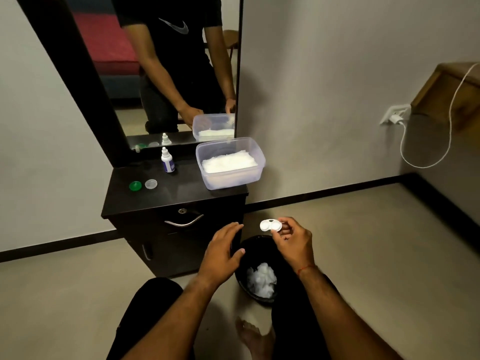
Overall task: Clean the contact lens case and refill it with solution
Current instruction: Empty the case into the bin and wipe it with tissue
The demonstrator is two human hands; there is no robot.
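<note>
Far left on the dark tabletop (181, 194): two loose caps just beside each other, one green cap (135, 185) and, to its right, one clear cap (151, 183). Farther back and a little right, one small white solution bottle (167, 161) with a blue label, upright, close to the foot of one tall mirror (181, 74). At the right end of the tabletop, one clear plastic container (228, 181), lidless, with a layer of white tissues (230, 162) inside. Below, on the cabinet front, one curved metal drawer handle (184, 222). Nearer, two bare hands. Left hand (223, 253) empty, fingers straight and slightly spread, in front of the cabinet's right edge and above the left rim of one black bin (259, 253) on the floor. In the bin, one heap of crumpled white wads (261, 279). Just right of the left hand and apart from it, one white contact lens case (271, 225), two round wells, both uncovered, up in the air above the bin's far side. Right hand (293, 245) pinching the case's right end between thumb and fingertips, with a red thread around that wrist. Far right on the wall, one socket with a white charger (394, 117) and one white cable (426, 165) looping down from it.
</note>
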